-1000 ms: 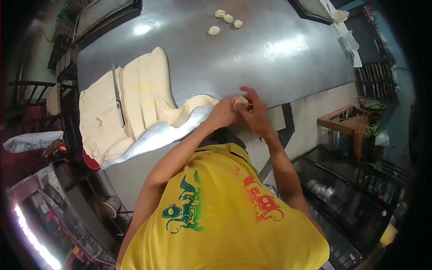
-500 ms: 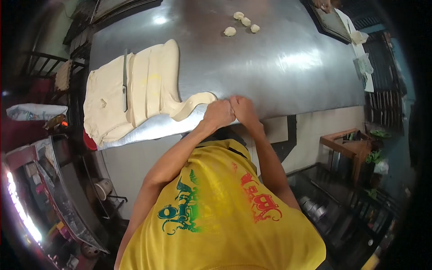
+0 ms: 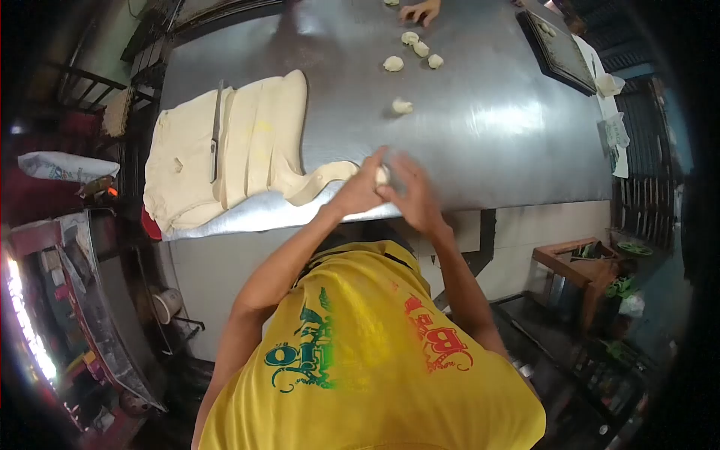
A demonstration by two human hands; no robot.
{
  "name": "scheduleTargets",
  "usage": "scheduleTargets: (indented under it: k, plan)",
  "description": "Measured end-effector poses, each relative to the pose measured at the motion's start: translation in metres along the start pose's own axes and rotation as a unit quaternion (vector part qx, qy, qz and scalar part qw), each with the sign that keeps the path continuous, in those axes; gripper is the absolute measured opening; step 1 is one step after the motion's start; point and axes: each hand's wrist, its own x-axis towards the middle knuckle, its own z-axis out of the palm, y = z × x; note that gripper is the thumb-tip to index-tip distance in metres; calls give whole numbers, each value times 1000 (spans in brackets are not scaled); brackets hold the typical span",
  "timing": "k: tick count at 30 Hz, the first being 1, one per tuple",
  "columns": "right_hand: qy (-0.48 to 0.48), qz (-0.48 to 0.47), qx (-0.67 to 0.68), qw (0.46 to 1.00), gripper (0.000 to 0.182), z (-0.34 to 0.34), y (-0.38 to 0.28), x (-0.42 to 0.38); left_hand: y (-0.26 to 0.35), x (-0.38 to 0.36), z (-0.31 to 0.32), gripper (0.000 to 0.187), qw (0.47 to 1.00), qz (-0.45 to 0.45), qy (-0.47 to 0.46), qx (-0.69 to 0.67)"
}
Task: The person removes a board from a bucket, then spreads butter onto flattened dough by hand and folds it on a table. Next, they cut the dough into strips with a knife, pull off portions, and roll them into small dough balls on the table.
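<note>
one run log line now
left hand: holding pale dough lump; right hand: open, blurred, beside it; long metal knife: on wide pale dough slab

Surroundings by clock position: at two o'clock, a crumpled translucent plastic bag (image 3: 616, 130); near three, a dark slatted rack (image 3: 647, 184); between three and four, a brown wooden stand (image 3: 574, 264), with green leaves (image 3: 621, 287) and a small white bag (image 3: 633, 305) beside it; at eight, a pale bucket (image 3: 167, 306); between eight and nine, a bright light strip (image 3: 28, 322); past nine, a printed white sack (image 3: 66, 166)

Hands (image 3: 361, 192) meet at dough (image 3: 382, 176) (one blurred).
</note>
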Motion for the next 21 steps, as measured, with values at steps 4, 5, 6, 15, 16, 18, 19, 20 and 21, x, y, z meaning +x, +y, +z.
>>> scheduleTargets:
  k: [4,5,6,15,16,18,19,20,21]
  plan:
    - [12,154,235,960,36,19,13,-21,7,-15,-1,49,990,-74,-113,-42]
    - [50,163,243,955,34,25,20,-20,0,-14,-6,43,977,-129,-165,-26]
    - [21,204,148,967,33,31,15,-16,7,-15,-3,32,978,-144,-141,52]
    - [-249,241,149,926,37,25,-41,-20,-37,-15,-34,46,907,-319,-249,114]
    - [-228,248,223,915,37,13,-60,-27,-34,-10,-36,49,867,-422,-260,48]
    - [-92,238,254,933,39,1,-71,-8,-19,-9,-46,56,930,-318,-179,-53]
    - [-31,156,98,982,40,8,-55,-5,-10,-19,-47,60,947,-271,-140,-105]
    - [30,66,-60,996,41,21,-27,-6,-1,-19,-45,70,967,-201,-128,-91]
    - [98,-36,-214,971,42,30,-8,-2,0,-22,-39,70,976,-137,-116,-127]
